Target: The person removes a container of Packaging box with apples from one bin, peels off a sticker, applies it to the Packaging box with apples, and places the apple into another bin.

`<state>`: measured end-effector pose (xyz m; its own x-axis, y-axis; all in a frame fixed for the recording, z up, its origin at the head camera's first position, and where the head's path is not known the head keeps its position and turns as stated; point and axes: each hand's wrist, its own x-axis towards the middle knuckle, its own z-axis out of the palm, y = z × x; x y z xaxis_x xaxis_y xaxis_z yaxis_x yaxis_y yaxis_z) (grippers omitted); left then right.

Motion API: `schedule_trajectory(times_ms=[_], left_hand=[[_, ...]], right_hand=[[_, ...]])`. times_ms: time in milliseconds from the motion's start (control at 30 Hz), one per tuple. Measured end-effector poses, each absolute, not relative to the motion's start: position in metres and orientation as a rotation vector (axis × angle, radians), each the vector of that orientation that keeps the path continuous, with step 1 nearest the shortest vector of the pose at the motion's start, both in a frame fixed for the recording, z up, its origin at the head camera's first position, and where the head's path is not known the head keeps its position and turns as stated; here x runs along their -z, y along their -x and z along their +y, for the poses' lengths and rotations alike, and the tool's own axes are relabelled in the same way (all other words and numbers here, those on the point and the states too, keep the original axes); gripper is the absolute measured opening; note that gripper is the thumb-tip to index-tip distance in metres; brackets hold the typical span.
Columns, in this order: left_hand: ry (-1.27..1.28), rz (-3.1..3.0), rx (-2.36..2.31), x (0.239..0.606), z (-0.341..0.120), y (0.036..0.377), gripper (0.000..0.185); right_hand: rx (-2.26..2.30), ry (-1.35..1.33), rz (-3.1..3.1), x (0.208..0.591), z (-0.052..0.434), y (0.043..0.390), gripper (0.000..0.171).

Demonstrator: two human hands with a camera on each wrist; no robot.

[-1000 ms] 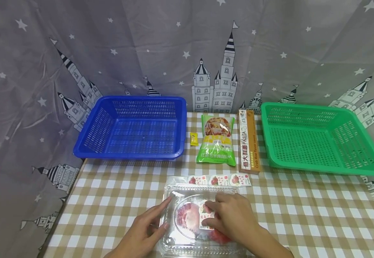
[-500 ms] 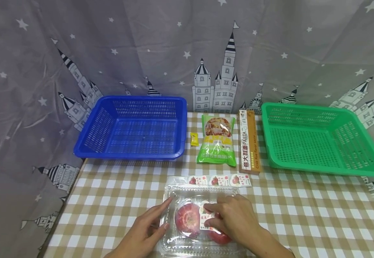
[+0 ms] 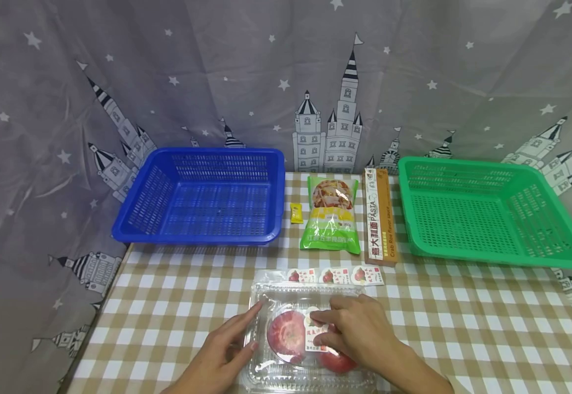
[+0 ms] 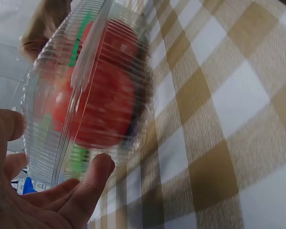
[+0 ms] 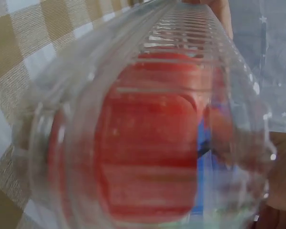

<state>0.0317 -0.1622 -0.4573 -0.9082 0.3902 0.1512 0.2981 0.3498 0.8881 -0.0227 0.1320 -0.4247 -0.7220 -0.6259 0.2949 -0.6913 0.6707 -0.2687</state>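
Observation:
A clear plastic clamshell box (image 3: 261, 361) lies on the checked cloth at the near middle. Through its lid show two round red fruits (image 3: 287, 335); their exact kind is uncertain. On the lid sits a white label (image 3: 314, 338) with red print. My right hand (image 3: 362, 331) reaches over the box from the right, and its fingertips press on the label. At the box's left side, my left hand (image 3: 217, 353) rests with extended fingers against the edge. In the left wrist view, the left fingers (image 4: 93, 183) touch the ribbed side wall.
A strip of further labels (image 3: 332, 275) lies just behind the box. Farther back are a blue basket (image 3: 199, 239), a small yellow packet (image 3: 296, 213), a green food bag (image 3: 332, 230), a pasta box (image 3: 381, 224) and a green basket (image 3: 487, 257).
The glare on the lid over the left fruit has faded, so the fruit shows more clearly. Both hands and the box stay nearly in place.

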Motion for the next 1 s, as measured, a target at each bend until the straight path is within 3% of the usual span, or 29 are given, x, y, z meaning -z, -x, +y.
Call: schedule_trajectory(times_ms=[433, 633, 733, 867, 1000], left_hand=[[-0.547, 2.639, -1.517, 0.452, -0.158, -0.040, 0.070], [-0.427, 2.311, -1.771, 0.451, -0.157, -0.042, 0.068], [-0.356, 2.188, -1.866, 0.450, -0.157, -0.043, 0.068], [-0.276, 2.129, -1.925, 0.449, -0.156, -0.044, 0.068], [-0.171, 2.096, -1.953, 0.446, -0.154, -0.044, 0.069]], right_hand=[[-0.831, -1.029, -2.734, 0.415, 0.140, 0.025, 0.033], [-1.053, -0.886, -2.454, 0.418, 0.165, 0.038, 0.025], [-1.221, -0.702, -2.437, 0.422, 0.185, 0.045, 0.023], [-1.465, -0.258, -2.572, 0.425, 0.214, 0.049, 0.013], [-1.648, 0.177, -2.642, 0.423, 0.243, 0.051, 0.032]])
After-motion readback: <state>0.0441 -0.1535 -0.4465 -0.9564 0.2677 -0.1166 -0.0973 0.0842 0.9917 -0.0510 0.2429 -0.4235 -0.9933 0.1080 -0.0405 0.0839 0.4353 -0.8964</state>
